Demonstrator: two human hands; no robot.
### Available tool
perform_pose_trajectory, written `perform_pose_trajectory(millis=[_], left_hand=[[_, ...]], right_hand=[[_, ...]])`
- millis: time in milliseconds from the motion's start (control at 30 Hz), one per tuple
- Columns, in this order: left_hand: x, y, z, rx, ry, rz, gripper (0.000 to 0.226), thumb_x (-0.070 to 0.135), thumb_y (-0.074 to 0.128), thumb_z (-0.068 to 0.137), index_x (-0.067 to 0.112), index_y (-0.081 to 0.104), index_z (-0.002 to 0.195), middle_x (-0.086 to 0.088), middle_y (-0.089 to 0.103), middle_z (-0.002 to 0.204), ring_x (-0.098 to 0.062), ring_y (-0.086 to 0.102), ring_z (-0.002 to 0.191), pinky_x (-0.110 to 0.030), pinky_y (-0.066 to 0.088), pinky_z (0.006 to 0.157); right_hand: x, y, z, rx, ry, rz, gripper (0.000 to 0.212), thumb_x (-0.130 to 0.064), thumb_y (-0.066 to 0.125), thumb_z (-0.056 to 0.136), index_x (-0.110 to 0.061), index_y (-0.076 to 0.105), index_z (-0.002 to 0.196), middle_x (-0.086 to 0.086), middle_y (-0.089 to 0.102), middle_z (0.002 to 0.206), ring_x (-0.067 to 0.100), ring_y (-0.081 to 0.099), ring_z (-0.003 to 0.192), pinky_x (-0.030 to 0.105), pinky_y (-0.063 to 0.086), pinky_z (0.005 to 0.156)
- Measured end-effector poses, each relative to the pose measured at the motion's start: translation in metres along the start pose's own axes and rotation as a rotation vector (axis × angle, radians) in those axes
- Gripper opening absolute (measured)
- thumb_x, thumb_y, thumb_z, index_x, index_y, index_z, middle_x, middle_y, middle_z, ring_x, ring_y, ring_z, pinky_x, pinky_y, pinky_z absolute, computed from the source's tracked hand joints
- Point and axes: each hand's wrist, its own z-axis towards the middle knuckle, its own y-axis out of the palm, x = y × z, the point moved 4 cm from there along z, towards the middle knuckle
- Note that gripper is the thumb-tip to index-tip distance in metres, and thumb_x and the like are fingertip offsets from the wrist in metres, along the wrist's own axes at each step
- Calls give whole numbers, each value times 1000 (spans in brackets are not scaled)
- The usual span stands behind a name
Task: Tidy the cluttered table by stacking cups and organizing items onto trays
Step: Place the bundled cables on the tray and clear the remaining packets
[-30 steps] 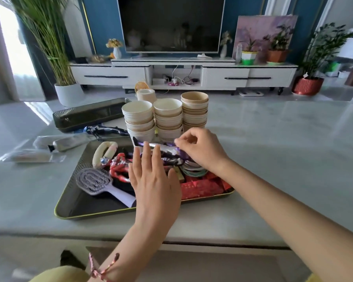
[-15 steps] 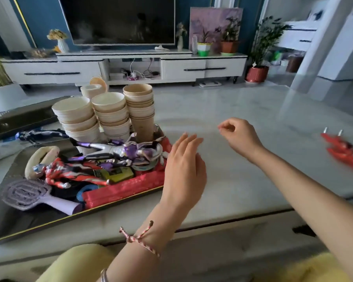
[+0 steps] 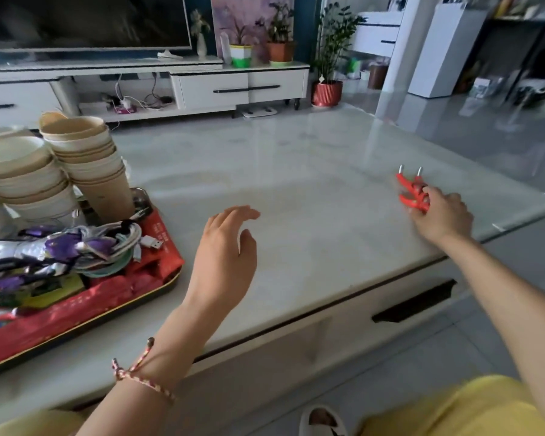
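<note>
A small red-handled tool [image 3: 410, 189] with two metal tips lies near the table's right edge. My right hand [image 3: 442, 215] reaches over it, fingers curled onto its handles. Above the bare middle of the table my left hand [image 3: 225, 247] hovers with relaxed fingers, holding nothing. At the left stands a dark tray with a gold rim [image 3: 158, 292]. It carries a stack of tan paper cups [image 3: 88, 158], stacked cream bowls [image 3: 19, 177], a purple and silver toy figure [image 3: 60, 247], a coiled cable [image 3: 129, 243] and red packets [image 3: 161, 247].
The pale marble table [image 3: 296, 196] ends close to the right of the red tool, with a drawer handle [image 3: 416, 302] in its front. Behind stand a white TV unit [image 3: 233, 86] and potted plants [image 3: 328, 89]. A slipper [image 3: 323, 420] lies on the floor below.
The view has swung right. My right hand moved right across the table and reached the red tool. My left hand drifted right, away from the tray.
</note>
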Motion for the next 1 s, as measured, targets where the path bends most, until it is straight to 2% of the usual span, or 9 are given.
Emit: perform_pose_trajectory(millis=[133, 300, 367, 500, 600, 734, 867, 934, 1001], left_hand=[[1, -3, -2, 20, -26, -38, 33, -1, 45, 89, 14, 60, 114, 8, 55, 120, -11, 44, 118, -17, 33, 89], [2, -17, -7, 56, -10, -62, 32, 0, 46, 90, 16, 60, 114, 17, 50, 112, -1, 41, 107, -17, 31, 89], [3, -27, -8, 89, 4, -72, 32, -1, 46, 90, 15, 60, 114, 16, 50, 112, 0, 41, 106, -14, 30, 89], [-3, -59, -14, 273, -26, -121, 35, -6, 46, 87, 11, 58, 115, 10, 51, 110, -13, 50, 103, -28, 41, 88], [-11, -96, -22, 566, -10, -155, 37, -10, 42, 79, 7, 58, 107, 3, 53, 104, -16, 54, 95, -18, 44, 80], [-32, -153, -33, 877, -8, -184, 37, -4, 39, 75, 28, 51, 90, 14, 52, 94, -14, 54, 90, -16, 41, 74], [-93, -225, -47, 985, -199, -122, 28, 8, 43, 76, 35, 50, 83, 10, 54, 84, -14, 55, 84, -23, 45, 77], [-122, -247, -53, 929, -359, -91, 12, 21, 43, 76, 32, 48, 77, 9, 50, 77, -11, 51, 76, -25, 45, 76], [-136, -265, -65, 973, -455, -43, 12, 22, 41, 71, 29, 51, 75, 9, 54, 76, -8, 52, 75, -30, 44, 79]], right_hand=[[-21, -1, 0, 50, -59, 249, 35, -25, 59, 88, -1, 57, 114, 31, 54, 111, 43, 54, 101, 42, 42, 84], [-74, -24, -12, 204, -210, 577, 30, -3, 47, 92, 5, 48, 121, 28, 54, 116, 40, 52, 107, 35, 35, 88], [-107, -38, -31, 238, -350, 701, 32, -5, 48, 92, 4, 47, 123, 24, 55, 116, 37, 53, 104, 35, 41, 90], [-181, -68, -100, 319, -838, 794, 38, -10, 50, 92, 5, 46, 127, 15, 54, 115, 8, 48, 99, 5, 34, 86], [-229, -73, -154, 312, -1112, 824, 42, -11, 51, 90, 11, 46, 125, 23, 56, 116, 20, 49, 107, 17, 38, 93], [-275, -57, -206, 179, -1361, 716, 43, -10, 56, 88, 10, 48, 125, 24, 56, 121, 31, 54, 110, 37, 45, 93], [-310, -37, -241, 22, -1497, 639, 43, -3, 61, 84, 8, 50, 125, 23, 55, 125, 36, 59, 106, 45, 50, 87], [-320, -34, -249, -14, -1523, 663, 44, 0, 62, 83, 6, 50, 125, 21, 54, 126, 35, 58, 109, 43, 50, 87], [-331, -31, -260, -62, -1571, 684, 43, -4, 57, 87, 3, 48, 128, 18, 52, 130, 31, 54, 115, 37, 48, 93]])
